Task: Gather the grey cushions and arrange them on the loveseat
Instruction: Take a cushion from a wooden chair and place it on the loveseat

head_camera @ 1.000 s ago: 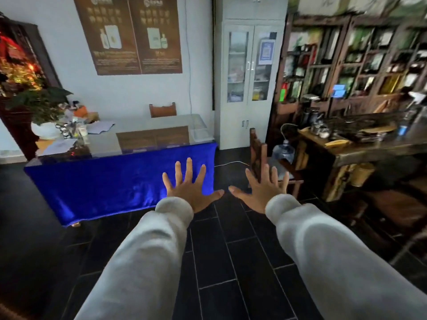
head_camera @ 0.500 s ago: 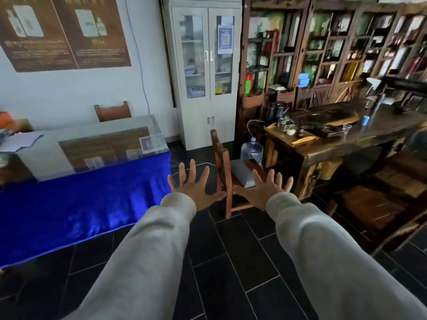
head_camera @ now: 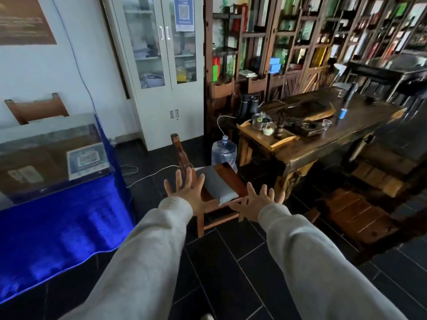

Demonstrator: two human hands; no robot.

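Observation:
A flat grey cushion (head_camera: pixel 216 184) lies on the seat of a small wooden chair (head_camera: pixel 233 179) in the middle of the view. My left hand (head_camera: pixel 188 192) is stretched out in front of the chair's left side, fingers spread, holding nothing. My right hand (head_camera: pixel 260 204) reaches out just right of the cushion's near corner, fingers apart and empty. Both arms wear light grey sleeves. No loveseat can be made out in view.
A table draped in blue cloth (head_camera: pixel 57 229) with a glass case stands at the left. A dark wooden tea table (head_camera: pixel 323 139) with teaware fills the right, wooden seats beside it. A water jug (head_camera: pixel 224 152), white cabinet (head_camera: pixel 159 65) and shelves stand behind. A white cable crosses the dark tiled floor.
The view has swung right and moved closer to the chair. The blue table slid left, and the cushion on the chair now shows between my outstretched open hands.

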